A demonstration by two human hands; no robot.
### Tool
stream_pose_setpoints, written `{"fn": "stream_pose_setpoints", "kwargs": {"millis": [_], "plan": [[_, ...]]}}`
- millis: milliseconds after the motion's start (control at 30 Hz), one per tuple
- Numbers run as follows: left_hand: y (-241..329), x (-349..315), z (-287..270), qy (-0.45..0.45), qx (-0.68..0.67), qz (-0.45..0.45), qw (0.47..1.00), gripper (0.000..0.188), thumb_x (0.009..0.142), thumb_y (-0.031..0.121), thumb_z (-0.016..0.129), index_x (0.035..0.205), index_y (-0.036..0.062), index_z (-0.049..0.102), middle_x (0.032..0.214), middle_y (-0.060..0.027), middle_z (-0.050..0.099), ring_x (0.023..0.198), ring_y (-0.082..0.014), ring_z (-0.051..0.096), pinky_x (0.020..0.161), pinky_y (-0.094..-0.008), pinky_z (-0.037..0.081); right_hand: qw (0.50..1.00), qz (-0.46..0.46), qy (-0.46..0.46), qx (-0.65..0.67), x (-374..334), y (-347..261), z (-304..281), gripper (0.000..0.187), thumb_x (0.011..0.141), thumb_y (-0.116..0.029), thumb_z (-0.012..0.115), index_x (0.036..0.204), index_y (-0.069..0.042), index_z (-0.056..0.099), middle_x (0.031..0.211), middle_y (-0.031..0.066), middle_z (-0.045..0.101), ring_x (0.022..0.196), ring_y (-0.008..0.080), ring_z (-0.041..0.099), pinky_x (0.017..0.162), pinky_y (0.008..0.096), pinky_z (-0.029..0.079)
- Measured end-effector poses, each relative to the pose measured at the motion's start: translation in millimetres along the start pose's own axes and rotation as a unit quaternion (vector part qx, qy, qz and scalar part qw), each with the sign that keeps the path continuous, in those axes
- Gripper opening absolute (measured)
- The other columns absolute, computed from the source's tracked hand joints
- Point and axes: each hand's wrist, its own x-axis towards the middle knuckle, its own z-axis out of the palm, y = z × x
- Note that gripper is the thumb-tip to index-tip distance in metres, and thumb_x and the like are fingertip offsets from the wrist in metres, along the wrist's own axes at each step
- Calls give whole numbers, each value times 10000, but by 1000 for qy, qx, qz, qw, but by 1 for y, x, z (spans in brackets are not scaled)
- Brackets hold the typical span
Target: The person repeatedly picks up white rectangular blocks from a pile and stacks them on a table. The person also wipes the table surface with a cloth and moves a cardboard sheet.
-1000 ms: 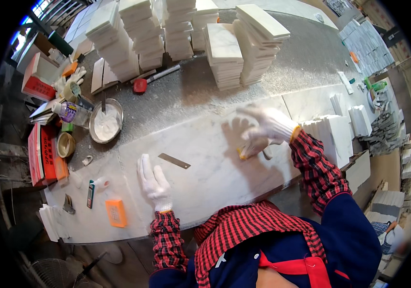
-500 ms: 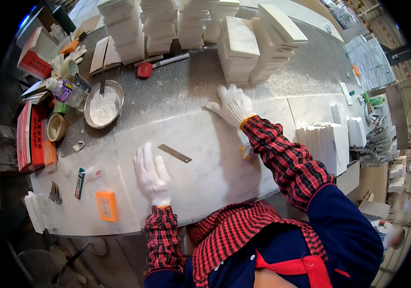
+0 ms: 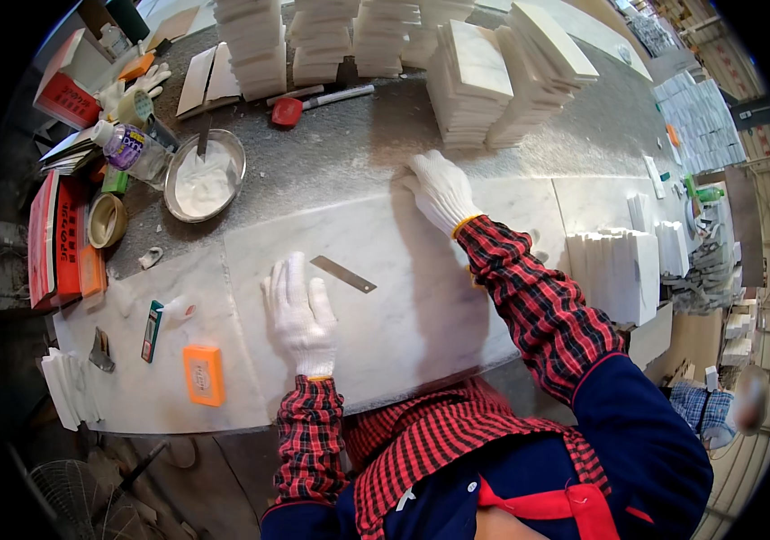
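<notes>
My left hand, in a white knitted glove, lies on a pale marble slab with its fingers stretched out, holding nothing. Just beyond its fingertips rests a flat metal cutter blade with a hole at one end. My right hand, gloved likewise, is at the slab's far edge, its fingers loosely bent and the thumb close in. No object shows in it, though its palm side is hidden. Under the right forearm a small yellowish thing is nearly covered.
Stacks of white stone tiles stand at the back; more tiles stand on edge at the right. Left are a metal bowl of white powder with a tool in it, a plastic bottle, an orange box and a red box.
The right thumb, spread out before, has drawn in toward the fingers. My left hand stays flat beside the blade. The whole view has shifted slightly.
</notes>
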Motion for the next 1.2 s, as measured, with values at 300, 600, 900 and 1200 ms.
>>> {"fn": "stream_pose_setpoints", "kwargs": {"millis": [300, 600, 900, 1200], "plan": [[5, 1, -7, -10, -40, 4, 999, 397, 957, 161, 641, 1333, 36, 643, 1320, -179, 649, 1305, -361, 563, 1176, -515, 366, 999, -15, 40, -18, 4, 12, 9, 155, 903, -190, 650, 980, -73, 715, 958, 180, 688, 929, 376, 688, 775, 456, 562], [24, -32, -57, 76, -169, -103, 977, 384, 982, 44, 604, 1360, -24, 612, 1360, -213, 626, 1315, -369, 554, 1143, -453, 417, 735, 297, -111, 599, 17, 22, -36, 259, 1023, -74, 563, 1233, 68, 614, 997, 81, 668, 798, 110, 610, 586, 220, 511], [76, -224, -127, 282, -250, -328, 866, 466, 1113, 174, 366, 1498, -75, 445, 1528, -200, 505, 1437, -285, 466, 1217, -401, 337, 361, 193, -285, 867, -37, 5, -39, 221, 1066, -67, 515, 1260, 14, 583, 1056, 130, 624, 811, 194, 618, 544, 174, 559], [126, -403, -82, 388, -374, -430, 724, 510, 1115, 252, 391, 1520, -56, 428, 1552, -197, 478, 1462, -280, 435, 1249, -407, 282, 412, 177, -451, 771, -240, -90, -64, 167, 1043, -148, 616, 1169, -39, 624, 977, 32, 644, 723, 91, 605, 478, 143, 493]]}}
